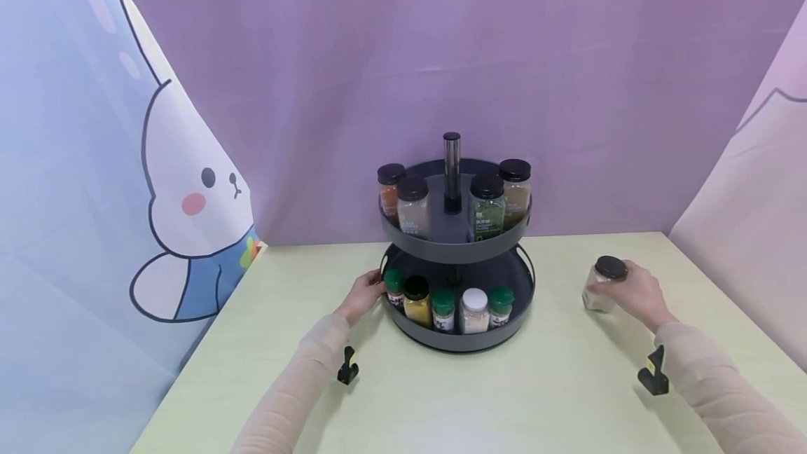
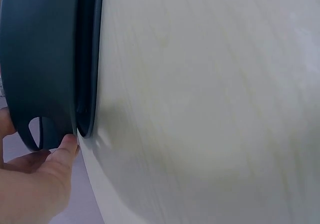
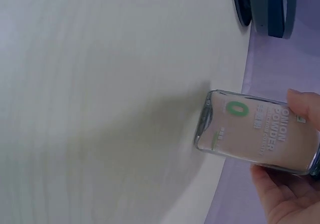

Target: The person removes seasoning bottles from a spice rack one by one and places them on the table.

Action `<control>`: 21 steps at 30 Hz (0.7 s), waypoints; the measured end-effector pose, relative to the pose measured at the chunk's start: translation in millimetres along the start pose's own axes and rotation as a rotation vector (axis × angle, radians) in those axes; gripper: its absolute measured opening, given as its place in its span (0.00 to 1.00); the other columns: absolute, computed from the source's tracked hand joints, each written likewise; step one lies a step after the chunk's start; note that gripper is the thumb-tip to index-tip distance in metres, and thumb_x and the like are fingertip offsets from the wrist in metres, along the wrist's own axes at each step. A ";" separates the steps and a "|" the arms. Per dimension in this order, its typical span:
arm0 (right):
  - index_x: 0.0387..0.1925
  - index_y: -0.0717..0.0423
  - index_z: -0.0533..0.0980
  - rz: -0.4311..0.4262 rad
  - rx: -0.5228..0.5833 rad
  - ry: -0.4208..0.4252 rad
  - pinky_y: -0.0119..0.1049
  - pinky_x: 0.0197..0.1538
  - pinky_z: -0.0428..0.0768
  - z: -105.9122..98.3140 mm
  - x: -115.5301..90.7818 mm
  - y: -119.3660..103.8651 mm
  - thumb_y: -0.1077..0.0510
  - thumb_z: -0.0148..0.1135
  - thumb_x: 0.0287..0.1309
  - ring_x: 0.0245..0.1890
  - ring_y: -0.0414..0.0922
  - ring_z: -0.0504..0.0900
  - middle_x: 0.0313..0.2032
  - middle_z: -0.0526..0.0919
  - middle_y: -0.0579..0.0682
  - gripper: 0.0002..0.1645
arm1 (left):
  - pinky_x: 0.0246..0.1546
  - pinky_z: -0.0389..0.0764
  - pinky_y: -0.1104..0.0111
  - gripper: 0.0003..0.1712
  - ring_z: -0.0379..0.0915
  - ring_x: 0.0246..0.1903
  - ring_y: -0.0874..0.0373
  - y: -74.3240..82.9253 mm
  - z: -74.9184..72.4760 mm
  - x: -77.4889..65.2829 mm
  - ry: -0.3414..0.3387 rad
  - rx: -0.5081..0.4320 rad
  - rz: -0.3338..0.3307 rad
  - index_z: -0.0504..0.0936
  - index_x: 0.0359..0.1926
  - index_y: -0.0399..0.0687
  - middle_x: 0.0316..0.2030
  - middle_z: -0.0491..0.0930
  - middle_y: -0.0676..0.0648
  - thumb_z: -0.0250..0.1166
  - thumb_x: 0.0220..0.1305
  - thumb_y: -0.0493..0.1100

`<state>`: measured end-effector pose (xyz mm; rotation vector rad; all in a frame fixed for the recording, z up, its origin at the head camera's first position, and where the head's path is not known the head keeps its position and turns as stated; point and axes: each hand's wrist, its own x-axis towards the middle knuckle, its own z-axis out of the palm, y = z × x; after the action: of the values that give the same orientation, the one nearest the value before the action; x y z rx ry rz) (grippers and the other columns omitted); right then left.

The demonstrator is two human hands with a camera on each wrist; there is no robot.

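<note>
Grasping the onion jar [image 3: 255, 129], the right hand [image 1: 639, 293] is at 3 o'clock from the 2-tier rack [image 1: 454, 344], well apart from it. Its fingers close around the jar's sides below the black cap [image 1: 610, 267], which faces up; whether the base touches the surface [image 1: 410, 398], I cannot tell. At 9 o'clock on the rack, the left hand [image 1: 364, 294] grips the rim [image 2: 45, 73] of the lower tier [image 1: 504, 335].

Around the pole [image 1: 452, 167] on the upper tier [image 1: 454, 253] stand 4 black-capped jars: the orange jar [image 1: 389, 202] near 9 o'clock, the pale jar [image 1: 413, 219] near 7, the green jar [image 1: 487, 217] near 5 and the brown jar [image 1: 517, 202] near 3. Along the lower tier's front, from 8 o'clock round to 4, stand 5 more: a red-brown jar [image 1: 395, 294] with a green cap, the yellow jar [image 1: 417, 310], a green-capped jar [image 1: 443, 315], the white-capped jar [image 1: 475, 317] and another green-capped jar [image 1: 501, 314]. At 12 o'clock, behind the rack, hangs a purple curtain [image 1: 315, 90].
</note>
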<state>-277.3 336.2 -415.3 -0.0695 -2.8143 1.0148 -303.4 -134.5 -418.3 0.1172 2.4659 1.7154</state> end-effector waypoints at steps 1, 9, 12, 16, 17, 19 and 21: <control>0.48 0.72 0.67 -0.001 -0.001 0.004 0.58 0.41 0.73 0.4 -0.4 0.2 0.42 0.66 0.47 0.45 0.70 0.72 0.45 0.76 0.73 0.40 | 0.62 0.63 0.51 0.30 0.56 0.63 0.36 2.2 -0.3 -1.8 -0.002 -0.005 -0.001 0.54 0.63 0.22 0.62 0.58 0.26 0.49 0.66 0.36; 0.51 0.76 0.63 -0.017 0.014 -0.008 0.59 0.43 0.72 3.1 0.1 1.8 0.44 0.65 0.49 0.46 0.70 0.72 0.46 0.74 0.75 0.43 | 0.62 0.64 0.53 0.30 0.58 0.62 0.38 -14.6 0.4 10.1 0.020 0.007 -0.001 0.55 0.64 0.25 0.62 0.60 0.28 0.49 0.66 0.37; 0.53 0.77 0.60 -0.018 0.035 -0.038 0.60 0.45 0.71 3.2 0.9 1.6 0.45 0.64 0.50 0.48 0.71 0.70 0.48 0.71 0.76 0.44 | 0.62 0.65 0.54 0.30 0.58 0.63 0.40 -21.2 1.2 15.1 0.034 0.026 0.002 0.55 0.65 0.27 0.62 0.61 0.30 0.49 0.66 0.38; 0.55 0.78 0.59 -0.017 0.055 -0.058 0.61 0.47 0.70 3.3 1.6 1.4 0.46 0.63 0.51 0.49 0.70 0.69 0.50 0.69 0.76 0.45 | 0.62 0.64 0.54 0.30 0.57 0.63 0.40 -22.8 1.4 16.1 0.043 0.027 -0.001 0.55 0.65 0.27 0.63 0.60 0.30 0.50 0.66 0.39; 0.55 0.78 0.59 -0.022 0.058 -0.056 0.61 0.48 0.69 3.4 2.0 1.7 0.46 0.63 0.51 0.49 0.70 0.69 0.50 0.69 0.76 0.44 | 0.62 0.64 0.54 0.30 0.57 0.63 0.40 -22.6 1.4 15.9 0.044 0.027 -0.002 0.55 0.65 0.27 0.63 0.60 0.30 0.50 0.66 0.39; 0.54 0.77 0.60 -0.026 0.065 -0.055 0.61 0.48 0.69 3.3 2.4 2.4 0.47 0.63 0.51 0.49 0.70 0.70 0.50 0.69 0.76 0.43 | 0.62 0.64 0.54 0.30 0.58 0.63 0.40 -22.4 1.5 15.6 0.047 0.028 -0.004 0.56 0.65 0.27 0.63 0.61 0.30 0.50 0.66 0.39; 0.53 0.77 0.61 -0.030 0.065 -0.055 0.61 0.47 0.69 2.6 2.9 3.2 0.46 0.63 0.52 0.49 0.70 0.70 0.49 0.70 0.77 0.42 | 0.62 0.65 0.54 0.30 0.58 0.62 0.40 -22.8 1.6 15.6 0.048 0.038 0.004 0.56 0.64 0.26 0.62 0.61 0.29 0.50 0.66 0.38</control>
<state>-280.6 337.3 -419.0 0.0079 -2.8197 1.1173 -318.3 -138.7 -441.2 0.0859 2.5347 1.6932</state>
